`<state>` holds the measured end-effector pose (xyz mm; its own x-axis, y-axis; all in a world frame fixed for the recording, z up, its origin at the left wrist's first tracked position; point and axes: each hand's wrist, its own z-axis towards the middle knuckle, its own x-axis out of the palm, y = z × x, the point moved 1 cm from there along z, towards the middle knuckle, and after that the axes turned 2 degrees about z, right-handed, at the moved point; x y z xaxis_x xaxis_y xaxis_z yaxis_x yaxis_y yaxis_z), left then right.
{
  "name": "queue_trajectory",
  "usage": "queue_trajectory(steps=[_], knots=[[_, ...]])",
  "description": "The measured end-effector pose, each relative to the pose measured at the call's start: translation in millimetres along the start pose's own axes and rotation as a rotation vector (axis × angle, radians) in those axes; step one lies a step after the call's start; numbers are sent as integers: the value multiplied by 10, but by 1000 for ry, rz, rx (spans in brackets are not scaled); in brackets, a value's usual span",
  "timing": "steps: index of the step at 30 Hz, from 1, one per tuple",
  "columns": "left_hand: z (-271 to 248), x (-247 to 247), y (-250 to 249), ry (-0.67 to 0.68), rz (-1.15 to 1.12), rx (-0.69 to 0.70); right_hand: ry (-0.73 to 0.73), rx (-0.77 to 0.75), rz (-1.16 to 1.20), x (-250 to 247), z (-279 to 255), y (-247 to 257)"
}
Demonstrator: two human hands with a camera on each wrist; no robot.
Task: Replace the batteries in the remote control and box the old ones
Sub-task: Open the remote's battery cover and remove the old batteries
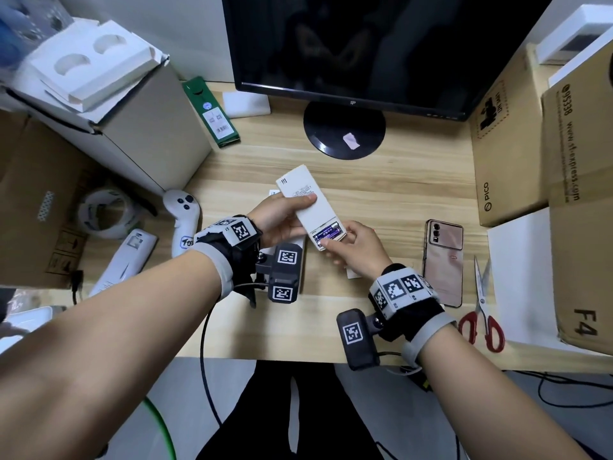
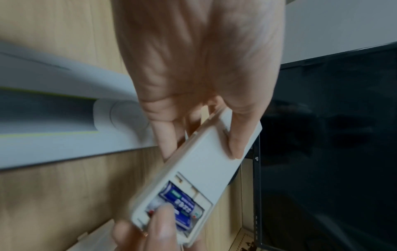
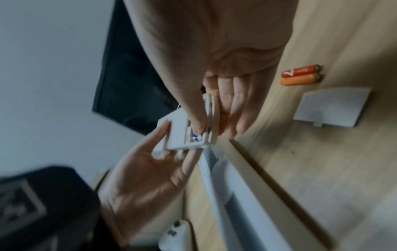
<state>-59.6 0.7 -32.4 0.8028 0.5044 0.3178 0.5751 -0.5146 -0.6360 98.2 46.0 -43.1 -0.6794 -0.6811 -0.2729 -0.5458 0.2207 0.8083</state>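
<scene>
Fingers of the left hand (image 1: 282,218) grasp the long white plastic remote control (image 1: 306,202) above the wooden desk (image 1: 398,194), its far end pointing toward the desk's back edge, while the right hand (image 1: 356,249) pinches its near end, thumb on the blue batteries (image 1: 326,234).

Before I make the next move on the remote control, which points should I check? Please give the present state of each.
1. Remote control held firmly: ok. The left hand grips its upper half, back side up.
2. Battery cover removed: ok. It lies on the desk.
3. Compartment contents visible: ok. Two blue batteries sit inside.
4. Right hand in position: ok. Its thumb is on the blue batteries and its fingers are under the remote's end.
5. Second pair at hand: ok. Two orange batteries lie side by side near the cover.
6. Which pair is the old one: cannot tell.
</scene>
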Motion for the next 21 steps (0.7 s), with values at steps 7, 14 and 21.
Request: queue_trajectory(steps=[7,14,21], knots=[[-30,-60,-62,-43,-30,-11,-94,-28,199,-99,40,86],[-43,-126,-43,-76,-19,-25,-208,-47,377,-138,40,185],[-31,-104,-39,-44,-51,2,-232,8,482,-155,65,309]])
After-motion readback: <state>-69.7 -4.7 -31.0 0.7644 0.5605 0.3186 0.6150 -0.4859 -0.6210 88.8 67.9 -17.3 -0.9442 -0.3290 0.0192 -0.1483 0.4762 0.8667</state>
